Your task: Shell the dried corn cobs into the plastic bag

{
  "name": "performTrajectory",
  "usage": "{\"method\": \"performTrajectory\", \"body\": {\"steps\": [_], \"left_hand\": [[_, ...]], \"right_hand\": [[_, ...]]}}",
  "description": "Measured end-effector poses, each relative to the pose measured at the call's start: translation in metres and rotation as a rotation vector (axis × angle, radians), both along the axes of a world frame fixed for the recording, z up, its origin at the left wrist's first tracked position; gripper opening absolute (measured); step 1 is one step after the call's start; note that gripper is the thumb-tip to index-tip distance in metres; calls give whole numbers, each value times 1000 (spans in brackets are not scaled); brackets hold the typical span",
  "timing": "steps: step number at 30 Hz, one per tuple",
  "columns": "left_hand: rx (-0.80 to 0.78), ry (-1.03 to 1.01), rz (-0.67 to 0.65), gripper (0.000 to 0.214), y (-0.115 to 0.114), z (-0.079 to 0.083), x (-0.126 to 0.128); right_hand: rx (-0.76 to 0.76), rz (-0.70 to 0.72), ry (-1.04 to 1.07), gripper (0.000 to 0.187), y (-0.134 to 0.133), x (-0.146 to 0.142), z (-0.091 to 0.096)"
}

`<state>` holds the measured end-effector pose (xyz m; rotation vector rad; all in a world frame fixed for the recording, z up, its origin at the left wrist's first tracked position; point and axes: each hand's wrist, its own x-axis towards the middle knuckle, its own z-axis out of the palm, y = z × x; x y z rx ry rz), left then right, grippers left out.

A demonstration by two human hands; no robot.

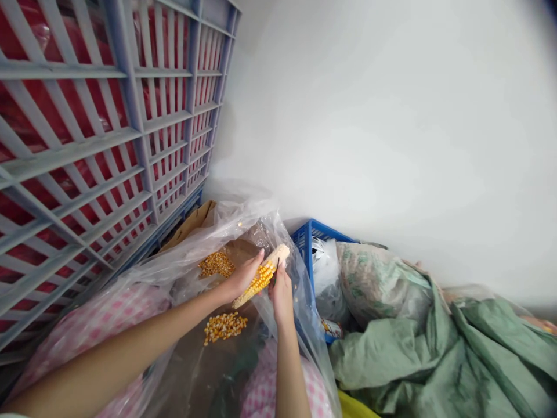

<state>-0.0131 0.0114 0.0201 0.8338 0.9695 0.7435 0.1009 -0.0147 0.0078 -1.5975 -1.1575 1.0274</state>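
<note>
As hands grip one cob, two kernel piles.

corn cob: part hidden (under left hand) | green sack: cropped right

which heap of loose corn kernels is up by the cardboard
The upper heap, just beyond the left hand gripping the corn cob. The other heap lies lower on the clear plastic, beneath the cob, nearer the person.
</note>
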Motion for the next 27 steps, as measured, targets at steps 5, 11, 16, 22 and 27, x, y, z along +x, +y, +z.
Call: {"method": "performTrajectory", "body": {"steps": [5, 11, 16, 22, 27], "left_hand": [[-39, -18, 29, 55, 2, -1, -1], [70, 8, 7, 58, 0, -10, -1], [50, 21, -12, 58, -1, -9, 1], [35, 7, -19, 64, -1, -7, 2], [53, 24, -19, 64, -2, -10, 2]], "right_hand": [[40, 66, -22, 45, 0, -5, 7], [21, -30, -94, 49, 3, -9, -4], [20, -80, -163, 53, 3, -9, -12], [1, -81, -172, 52, 2, -9, -9], [-19, -100, -257, 55, 2, -10, -7]]}}
